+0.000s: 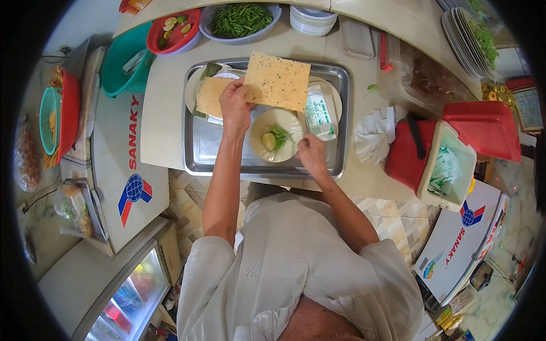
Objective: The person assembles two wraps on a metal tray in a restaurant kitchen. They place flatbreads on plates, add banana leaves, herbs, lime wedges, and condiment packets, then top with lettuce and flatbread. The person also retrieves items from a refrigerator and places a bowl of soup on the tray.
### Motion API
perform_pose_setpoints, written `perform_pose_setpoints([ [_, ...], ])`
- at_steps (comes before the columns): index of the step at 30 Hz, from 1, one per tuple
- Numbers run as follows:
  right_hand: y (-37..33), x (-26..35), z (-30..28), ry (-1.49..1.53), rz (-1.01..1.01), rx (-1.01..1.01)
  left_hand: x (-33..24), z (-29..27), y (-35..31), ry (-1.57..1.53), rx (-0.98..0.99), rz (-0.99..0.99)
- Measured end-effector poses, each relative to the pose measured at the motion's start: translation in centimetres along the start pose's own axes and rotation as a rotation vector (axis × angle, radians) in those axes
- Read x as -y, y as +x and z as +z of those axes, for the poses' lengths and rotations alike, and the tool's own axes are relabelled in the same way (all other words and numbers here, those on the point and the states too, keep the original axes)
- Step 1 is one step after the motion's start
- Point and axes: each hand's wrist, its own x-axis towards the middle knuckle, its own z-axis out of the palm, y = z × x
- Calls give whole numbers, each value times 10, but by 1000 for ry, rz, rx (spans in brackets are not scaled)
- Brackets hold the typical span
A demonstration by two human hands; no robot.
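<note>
The person's left hand [235, 108] is closed, thumb and fingers pinching the lower left corner of a cracker sheet [278, 81]: thin, stiff, roughly rectangular, toasted tan and specked with dark seeds. It is held up over the far side of a shiny metal tray [213, 149] with rounded corners and a rolled lip. The right hand [311, 154] is curled nearly shut, its fingertips gripping the right rim of a shallow cream bowl [273, 120]. Inside the bowl sit leafy green herbs [279, 136] and a pale yellow-green citrus piece [268, 141], both glossy and soft-edged. The bowl is over the tray's near middle, perhaps lifted slightly; from up here I can't be sure.

On the tray's left, a second cracker [210, 98], plain and bubbly, lies across a pale plate [192, 94] with a dark green strip of leaf [211, 70]. The left hand covers its right end. On the right, a flat white packet [321, 115] with green print lies on another plate [336, 96], partly hidden by the raised sheet. Motion smears the right fingers, and their undersides are out of sight, as is whatever lies directly beneath the bowl.
</note>
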Motion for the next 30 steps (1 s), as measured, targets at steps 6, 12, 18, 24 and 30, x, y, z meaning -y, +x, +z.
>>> perform_pose_setpoints([
  [6, 27, 29, -61, -16, 29, -215, 26, 3, 5, 23, 42, -67],
  [12, 48, 13, -72, 80, 121, -124, 61, 6, -1, 53, 23, -155],
  [18, 47, -4, -78, -135, -93, -268, 85, 15, -19, 160, 63, -194],
  [24, 49, 5, -86, -300, -44, -155, 97, 17, -19, 661, -6, 70],
  [30, 50, 10, -88, -380, -34, -48, 105, 16, -16, 952, -179, 197],
])
